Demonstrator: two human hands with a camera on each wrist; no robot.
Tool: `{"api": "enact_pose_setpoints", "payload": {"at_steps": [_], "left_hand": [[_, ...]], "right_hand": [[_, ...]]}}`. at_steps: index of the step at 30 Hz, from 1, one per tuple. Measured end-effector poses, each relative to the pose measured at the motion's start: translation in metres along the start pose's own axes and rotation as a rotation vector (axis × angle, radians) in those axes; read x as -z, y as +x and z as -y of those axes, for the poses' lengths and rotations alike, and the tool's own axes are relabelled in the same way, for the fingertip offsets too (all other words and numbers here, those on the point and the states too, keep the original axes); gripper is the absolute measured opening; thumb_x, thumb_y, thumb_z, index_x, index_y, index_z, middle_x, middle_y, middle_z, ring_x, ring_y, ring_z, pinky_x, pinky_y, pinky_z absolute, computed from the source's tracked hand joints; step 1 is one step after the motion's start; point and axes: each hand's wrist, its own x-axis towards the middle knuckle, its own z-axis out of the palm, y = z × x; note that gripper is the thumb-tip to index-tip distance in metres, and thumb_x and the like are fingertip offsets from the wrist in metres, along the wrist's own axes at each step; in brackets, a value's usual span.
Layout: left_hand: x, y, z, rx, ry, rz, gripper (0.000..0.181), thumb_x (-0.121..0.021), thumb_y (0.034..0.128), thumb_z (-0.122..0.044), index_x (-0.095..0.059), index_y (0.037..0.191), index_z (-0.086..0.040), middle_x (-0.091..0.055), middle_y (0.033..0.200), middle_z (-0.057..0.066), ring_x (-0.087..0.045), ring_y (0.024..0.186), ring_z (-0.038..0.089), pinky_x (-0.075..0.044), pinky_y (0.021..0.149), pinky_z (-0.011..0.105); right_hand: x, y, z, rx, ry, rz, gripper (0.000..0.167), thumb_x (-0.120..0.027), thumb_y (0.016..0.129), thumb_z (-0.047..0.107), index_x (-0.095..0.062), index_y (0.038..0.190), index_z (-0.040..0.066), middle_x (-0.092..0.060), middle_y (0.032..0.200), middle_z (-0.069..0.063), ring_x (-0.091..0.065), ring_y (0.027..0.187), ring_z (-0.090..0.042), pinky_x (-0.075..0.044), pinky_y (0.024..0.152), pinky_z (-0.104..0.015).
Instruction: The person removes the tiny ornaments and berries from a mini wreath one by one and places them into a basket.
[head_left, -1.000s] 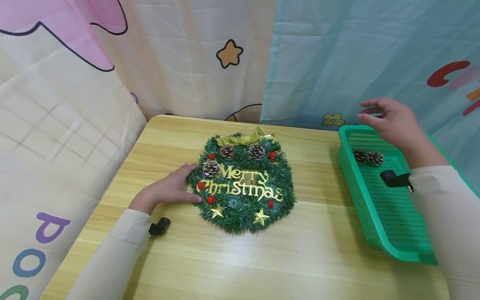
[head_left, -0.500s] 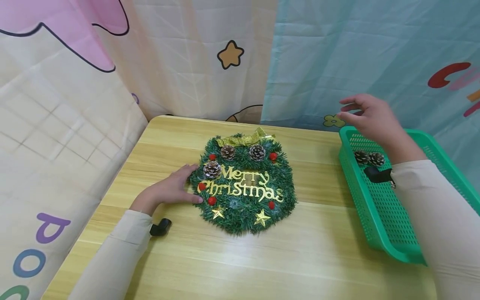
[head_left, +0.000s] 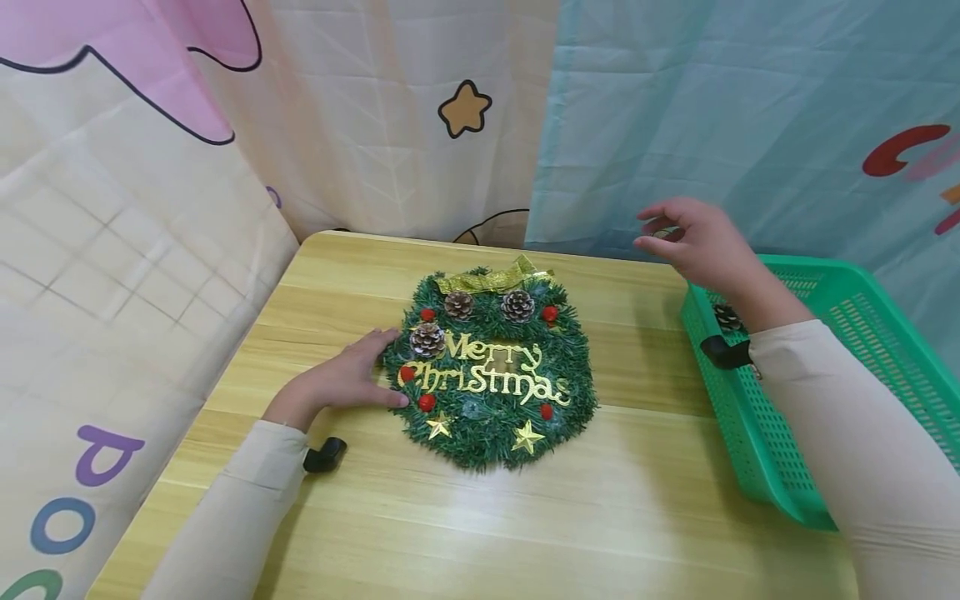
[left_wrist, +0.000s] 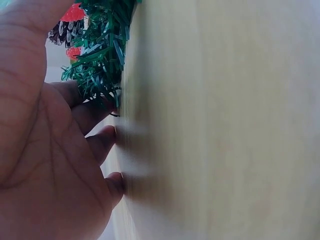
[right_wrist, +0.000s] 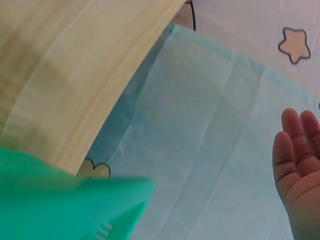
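A green tinsel wreath (head_left: 487, 446) lies on the table, with gold "Merry Christmas" lettering (head_left: 517, 383), pine cones (head_left: 427, 340), red berries, gold stars (head_left: 528, 437) and a gold ribbon (head_left: 495, 279) at its top. My left hand (head_left: 341, 375) rests at the wreath's left edge, thumb and fingers spread; in the left wrist view its fingertips (left_wrist: 116, 185) touch the tabletop beside the green tinsel (left_wrist: 102, 55). Above the table's back right, my right hand (head_left: 697, 246) is in the air, fingers loosely bent. Nothing shows between its thumb and fingers, and the right wrist view shows its fingers (right_wrist: 295, 145) relaxed.
A green plastic basket (head_left: 750, 467) stands at the table's right side, partly behind my right forearm. One pine cone (head_left: 726, 317) shows inside it. Printed curtains (head_left: 637, 108) hang close behind the wooden table (head_left: 450, 542).
My right hand has moved left, from over the basket to the space between basket and wreath. My left hand and the wreath have stayed in place.
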Motion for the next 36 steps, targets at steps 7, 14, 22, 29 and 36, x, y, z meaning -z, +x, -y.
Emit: {"api": "enact_pose_setpoints", "payload": {"at_steps": [7, 14, 22, 29, 36], "left_hand": [[-0.001, 0.0, -0.001, 0.003, 0.002, -0.002, 0.116, -0.084, 0.0748, -0.05, -0.016, 0.16, -0.009, -0.011, 0.162, 0.023, -0.006, 0.148, 0.045, -0.012, 0.113, 0.067], [0.0, 0.0, -0.002, 0.0, -0.003, -0.001, 0.114, -0.083, 0.0761, -0.049, -0.017, 0.159, -0.008, -0.011, 0.162, 0.025, -0.006, 0.147, 0.047, -0.01, 0.112, 0.069], [0.0, 0.0, -0.001, 0.003, -0.005, -0.001, 0.115, -0.084, 0.0753, -0.049, -0.017, 0.159, -0.009, -0.011, 0.162, 0.024, -0.006, 0.148, 0.046, -0.01, 0.113, 0.068], [-0.001, 0.0, 0.002, 0.005, 0.006, -0.004, 0.116, -0.084, 0.075, -0.051, -0.017, 0.159, -0.009, -0.01, 0.162, 0.024, -0.006, 0.147, 0.047, -0.01, 0.112, 0.069], [-0.002, 0.001, 0.002, -0.006, 0.032, -0.015, 0.116, -0.083, 0.0745, -0.054, -0.017, 0.159, -0.008, -0.011, 0.162, 0.025, -0.007, 0.147, 0.047, -0.011, 0.112, 0.069]], "right_hand": [[-0.018, 0.005, 0.002, 0.092, -0.027, 0.032, 0.039, -0.065, 0.098, 0.021, -0.059, 0.132, 0.002, -0.055, 0.13, -0.016, -0.055, 0.117, -0.033, -0.045, 0.097, -0.052], [-0.032, 0.007, 0.008, 0.133, -0.026, 0.077, 0.037, -0.067, 0.097, 0.019, -0.061, 0.129, 0.003, -0.057, 0.128, -0.013, -0.056, 0.113, -0.031, -0.045, 0.096, -0.052], [-0.044, 0.013, 0.016, 0.173, -0.052, 0.111, 0.037, -0.069, 0.095, 0.02, -0.063, 0.128, 0.005, -0.059, 0.126, -0.011, -0.057, 0.113, -0.028, -0.046, 0.096, -0.052], [-0.061, 0.02, 0.022, 0.177, -0.044, 0.152, 0.038, -0.069, 0.096, 0.022, -0.062, 0.128, 0.004, -0.059, 0.128, -0.012, -0.056, 0.115, -0.029, -0.046, 0.097, -0.052], [-0.08, 0.027, 0.027, 0.189, -0.035, 0.189, 0.038, -0.071, 0.094, 0.022, -0.063, 0.128, 0.006, -0.06, 0.13, -0.011, -0.059, 0.115, -0.027, -0.047, 0.095, -0.049]]}}
